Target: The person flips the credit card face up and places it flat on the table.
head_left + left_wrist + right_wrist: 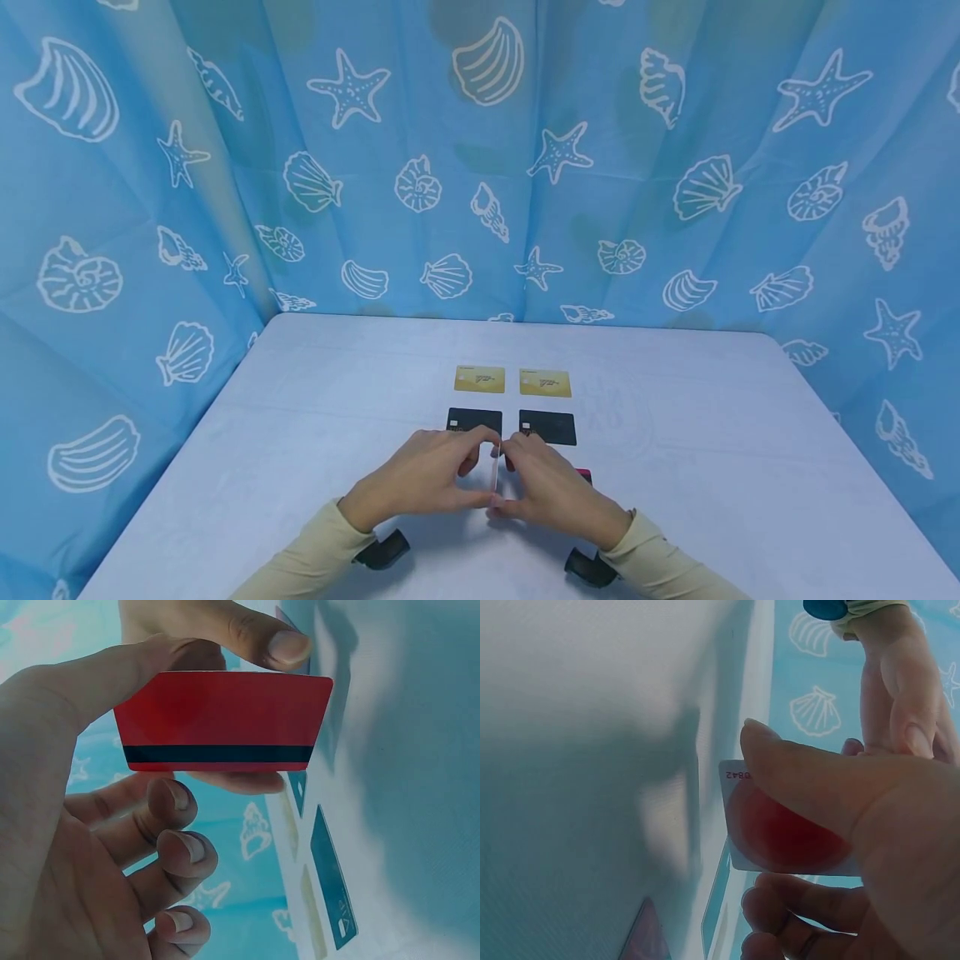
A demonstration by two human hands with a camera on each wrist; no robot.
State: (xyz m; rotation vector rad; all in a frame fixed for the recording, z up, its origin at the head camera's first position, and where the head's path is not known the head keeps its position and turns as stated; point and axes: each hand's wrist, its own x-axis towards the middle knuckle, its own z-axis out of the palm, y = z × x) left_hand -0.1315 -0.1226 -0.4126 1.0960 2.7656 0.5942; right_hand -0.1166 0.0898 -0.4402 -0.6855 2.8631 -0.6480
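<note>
Between both hands a bank card (495,473) stands on its side, seen almost edge-on in the head view. The left wrist view shows its red back (225,712) with a black stripe; the right wrist view shows a pale face (795,832) with a big red circle and small digits. My left hand (423,475) pinches it by opposite edges with thumb and forefinger, the other fingers loosely bent below. From the other side my right hand (555,483) also pinches the card, its thumb lying across one edge. The fingers partly cover the card.
Two gold cards (480,379) (545,383) lie side by side on the white table (675,417). Nearer are two black cards (474,419) (551,427), partly behind the hands. A red card corner (585,475) peeks past the right hand. A blue shell-print curtain (480,167) hangs behind.
</note>
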